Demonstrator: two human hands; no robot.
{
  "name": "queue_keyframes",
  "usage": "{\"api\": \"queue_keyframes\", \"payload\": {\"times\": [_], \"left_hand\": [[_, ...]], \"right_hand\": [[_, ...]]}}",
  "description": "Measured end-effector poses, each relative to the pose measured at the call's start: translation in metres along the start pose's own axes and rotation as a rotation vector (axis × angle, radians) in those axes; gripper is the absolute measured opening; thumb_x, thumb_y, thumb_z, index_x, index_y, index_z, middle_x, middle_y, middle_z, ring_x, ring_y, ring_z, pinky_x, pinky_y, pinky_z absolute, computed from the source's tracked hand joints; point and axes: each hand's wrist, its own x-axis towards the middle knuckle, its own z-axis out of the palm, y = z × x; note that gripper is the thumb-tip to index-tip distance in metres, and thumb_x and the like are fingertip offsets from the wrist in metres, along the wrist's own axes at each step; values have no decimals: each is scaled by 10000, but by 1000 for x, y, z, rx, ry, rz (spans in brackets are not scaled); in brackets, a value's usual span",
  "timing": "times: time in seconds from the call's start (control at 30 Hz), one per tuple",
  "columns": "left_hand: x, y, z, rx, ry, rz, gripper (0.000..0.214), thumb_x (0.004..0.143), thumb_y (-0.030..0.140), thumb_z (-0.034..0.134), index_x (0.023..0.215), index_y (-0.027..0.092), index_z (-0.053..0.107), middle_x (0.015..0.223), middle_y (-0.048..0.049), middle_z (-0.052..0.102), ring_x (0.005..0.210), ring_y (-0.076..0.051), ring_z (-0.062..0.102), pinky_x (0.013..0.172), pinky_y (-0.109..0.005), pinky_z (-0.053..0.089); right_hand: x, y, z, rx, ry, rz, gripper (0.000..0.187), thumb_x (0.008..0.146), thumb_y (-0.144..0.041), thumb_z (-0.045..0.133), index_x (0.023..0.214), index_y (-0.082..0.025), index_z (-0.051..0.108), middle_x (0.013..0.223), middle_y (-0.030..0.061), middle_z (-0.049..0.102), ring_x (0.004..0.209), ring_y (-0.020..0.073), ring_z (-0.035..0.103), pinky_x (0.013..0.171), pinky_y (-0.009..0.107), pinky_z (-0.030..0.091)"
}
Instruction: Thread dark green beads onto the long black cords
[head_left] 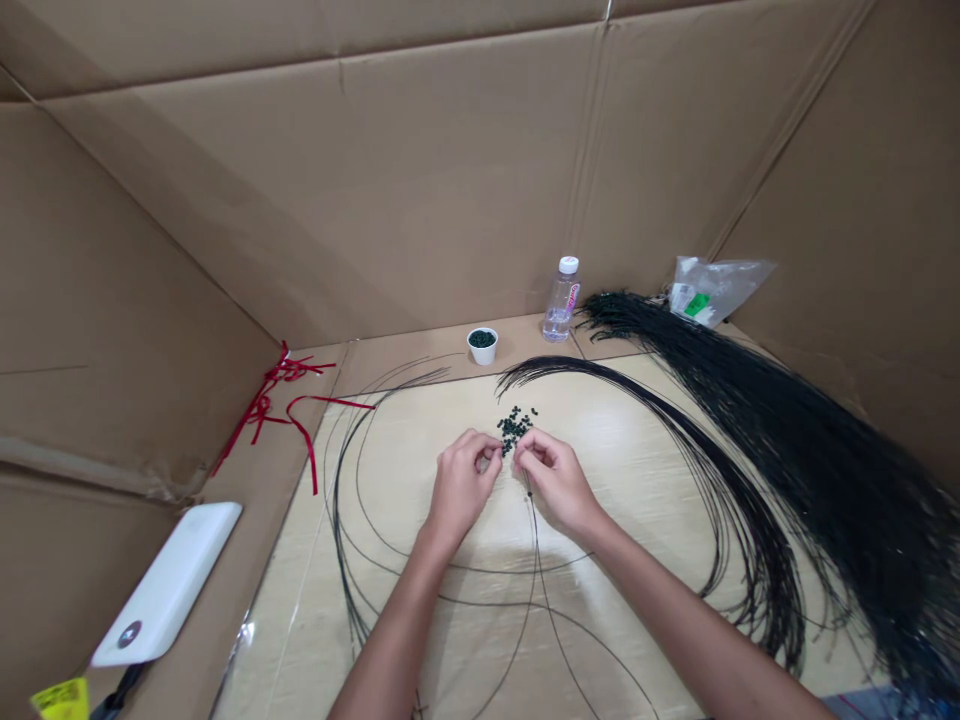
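My left hand (463, 482) is closed in a pinch at the near left edge of a small pile of dark green beads (515, 424). What its fingertips hold, if anything, is too small to make out. Close beside it, my right hand (556, 482) pinches a thin black cord (534, 530). Two strands of this cord hang from below the fingers toward me, with a small dark knot or bead near the top. The fingertips of both hands are a short way apart and partly cover the pile's near side.
A white cup of green beads (482, 354) and a water bottle (561, 300) stand at the back. Black cord bundles (739, 500) lie on the right, looser cords (339, 520) on the left. Red ribbons (304, 425) and a white device (169, 580) are farther left. Cardboard walls (465, 190) surround the table.
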Motion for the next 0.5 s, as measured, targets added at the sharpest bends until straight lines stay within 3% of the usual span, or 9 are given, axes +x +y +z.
{"api": "queue_keyframes", "payload": {"times": [0.2, 0.37, 0.5], "left_hand": [[0, 4, 2, -130, 26, -113, 34, 877, 232, 777, 848, 216, 783, 831, -45, 725, 702, -180, 586, 713, -289, 453], [3, 7, 5, -569, 19, -351, 298, 813, 427, 887, 870, 187, 720, 898, -66, 777, 766, -174, 684, 766, -299, 544], [5, 4, 4, -714, 1, -430, 398, 702, 437, 985, 883, 170, 753, 839, -53, 775, 730, -148, 677, 755, -275, 550]], "right_hand": [[0, 4, -1, 1, -12, 0, 96, 836, -267, 636, 759, -216, 609, 662, -38, 569, 591, 137, 432, 576, 269, 321], [-1, 4, -1, -19, -48, -10, 100, 823, -237, 609, 725, -218, 598, 647, -37, 553, 593, 139, 435, 581, 272, 322], [-1, -1, -2, -64, -76, -13, 120, 816, -244, 611, 700, -216, 602, 660, -29, 558, 608, 143, 443, 591, 278, 330]]}}
